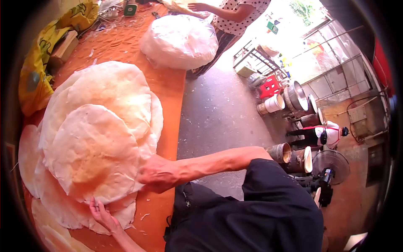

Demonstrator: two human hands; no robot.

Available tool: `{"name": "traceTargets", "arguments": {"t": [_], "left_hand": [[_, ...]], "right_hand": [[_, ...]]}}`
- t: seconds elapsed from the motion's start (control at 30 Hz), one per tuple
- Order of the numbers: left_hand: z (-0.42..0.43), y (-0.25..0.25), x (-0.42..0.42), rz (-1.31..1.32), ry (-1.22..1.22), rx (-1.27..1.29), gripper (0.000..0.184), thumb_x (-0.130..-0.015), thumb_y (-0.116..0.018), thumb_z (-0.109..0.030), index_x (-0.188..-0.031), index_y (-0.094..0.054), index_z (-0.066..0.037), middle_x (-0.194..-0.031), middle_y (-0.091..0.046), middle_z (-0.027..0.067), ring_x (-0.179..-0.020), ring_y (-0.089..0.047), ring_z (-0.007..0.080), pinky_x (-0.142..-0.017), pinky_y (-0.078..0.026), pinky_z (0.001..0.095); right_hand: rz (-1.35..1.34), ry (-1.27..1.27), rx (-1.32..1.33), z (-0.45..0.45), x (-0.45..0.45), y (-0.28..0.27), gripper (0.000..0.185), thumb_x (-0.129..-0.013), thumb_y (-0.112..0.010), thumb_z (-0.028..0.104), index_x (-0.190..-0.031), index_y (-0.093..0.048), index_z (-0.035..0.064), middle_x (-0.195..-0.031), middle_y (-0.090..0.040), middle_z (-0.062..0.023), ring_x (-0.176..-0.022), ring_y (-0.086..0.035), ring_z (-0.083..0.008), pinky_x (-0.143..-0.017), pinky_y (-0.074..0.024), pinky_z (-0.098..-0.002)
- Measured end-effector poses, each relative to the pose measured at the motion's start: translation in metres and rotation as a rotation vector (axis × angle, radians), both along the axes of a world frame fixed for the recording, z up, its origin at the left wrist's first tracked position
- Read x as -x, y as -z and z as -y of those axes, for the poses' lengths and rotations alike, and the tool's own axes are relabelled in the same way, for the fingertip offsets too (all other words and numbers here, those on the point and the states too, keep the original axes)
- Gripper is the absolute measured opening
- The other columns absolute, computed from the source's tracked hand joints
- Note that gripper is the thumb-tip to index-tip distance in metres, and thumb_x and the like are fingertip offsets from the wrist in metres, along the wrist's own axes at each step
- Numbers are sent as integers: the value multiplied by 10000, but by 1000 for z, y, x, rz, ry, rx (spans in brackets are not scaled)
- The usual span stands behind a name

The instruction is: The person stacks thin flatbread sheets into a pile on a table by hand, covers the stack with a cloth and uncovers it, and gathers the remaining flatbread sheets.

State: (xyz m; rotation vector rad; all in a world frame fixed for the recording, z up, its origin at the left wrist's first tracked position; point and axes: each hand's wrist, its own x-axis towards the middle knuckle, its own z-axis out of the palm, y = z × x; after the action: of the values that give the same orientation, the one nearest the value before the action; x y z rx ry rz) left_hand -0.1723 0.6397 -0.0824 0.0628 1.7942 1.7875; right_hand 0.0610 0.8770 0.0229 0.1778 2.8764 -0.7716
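On the orange-covered table [170, 113] lies a pile of large, thin, round pale sheets, like flatbread. The top round sheet [90, 147] has a tan middle and is smaller than the wide sheets [117, 84] under it. My right hand [158, 173] is closed at its right edge, with the fingertips partly hidden. At the near edge, my left hand [103, 216] is palm up, its fingers pinching the rim of the same sheet. More sheets [52, 227] lie at the table's lower left.
A big plastic-wrapped bundle [180, 42] sits at the table's far end, beside a person in a dotted top [239, 17]. Yellow cloth [35, 80] and a wooden block [63, 48] line the left side. Buckets [275, 103], a fan [331, 168] and another person [329, 133] are at right.
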Motion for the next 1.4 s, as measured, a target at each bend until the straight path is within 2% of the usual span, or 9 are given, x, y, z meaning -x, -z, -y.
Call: {"name": "traceTargets", "arguments": {"t": [0.07,0.2,0.37,0.5,0.7,0.83,1.03,1.13,1.4], "left_hand": [[-1,1,3,-59,8,28,384,-953,-601,-99,-1329,-556,-38,-1174,-598,42,-978,-573,123,-789,-474,247],[24,18,42,-449,7,277,315,-942,-641,-143,-1221,-637,4,-1072,-636,72,-963,-579,138,-793,-480,234],[123,66,176,-1281,89,889,429,-906,-682,-244,-1226,-626,36,-1146,-655,213,-1040,-616,356,-919,-492,413],[123,34,199,-1063,124,1380,608,-885,-653,-439,-1261,-612,36,-1208,-630,270,-1139,-579,428,-999,-452,469],[129,23,233,-799,-153,1410,670,-862,-699,-390,-1319,-542,73,-1274,-608,276,-1093,-618,425,-953,-494,462],[170,65,285,-457,-363,976,618,-874,-717,-242,-1335,-510,112,-1269,-613,250,-1062,-630,374,-909,-522,415],[197,69,298,33,-63,45,565,-902,-684,-274,-1357,-529,24,-1348,-573,184,-1174,-591,322,-1003,-489,452],[179,22,258,-128,123,52,571,-948,-581,-224,-1471,-427,-54,-1485,-411,239,-1364,-424,357,-1129,-361,520],[84,-117,160,-431,-22,58,518,-944,-594,-181,-1424,-473,-28,-1409,-494,216,-1289,-495,346,-1083,-418,508]], "right_hand": [[-427,160,-116,-9,45,-23,329,-711,-761,340,-740,-574,71,-873,-614,-111,-944,-619,-310,-753,-503,-466],[-658,414,-363,-65,151,-17,692,-773,-711,522,-1236,-584,25,-1295,-505,-302,-1303,-404,-449,-1068,-320,-609],[-360,420,-233,-82,180,74,819,-879,-525,606,-1467,-431,43,-1517,-260,-373,-1449,-200,-497,-1162,-101,-669],[-340,379,-223,-84,173,67,795,-923,-453,598,-1488,-400,43,-1545,-206,-376,-1479,-123,-499,-1168,-50,-672],[-346,399,-218,-80,176,70,781,-939,-429,594,-1493,-388,46,-1550,-196,-373,-1481,-114,-499,-1173,-29,-662],[-391,405,-209,-80,175,72,781,-937,-437,593,-1493,-387,47,-1548,-202,-372,-1480,-113,-499,-1173,-29,-661],[-342,403,-206,-83,177,69,786,-933,-438,603,-1488,-399,48,-1545,-216,-368,-1477,-132,-498,-1175,-22,-658],[-359,407,-206,-83,176,72,789,-929,-440,607,-1487,-405,50,-1551,-211,-362,-1478,-132,-495,-1176,-18,-656],[-380,409,-250,-80,178,82,787,-927,-431,620,-1496,-407,77,-1555,-209,-359,-1476,-150,-489,-1163,-63,-671]]}}
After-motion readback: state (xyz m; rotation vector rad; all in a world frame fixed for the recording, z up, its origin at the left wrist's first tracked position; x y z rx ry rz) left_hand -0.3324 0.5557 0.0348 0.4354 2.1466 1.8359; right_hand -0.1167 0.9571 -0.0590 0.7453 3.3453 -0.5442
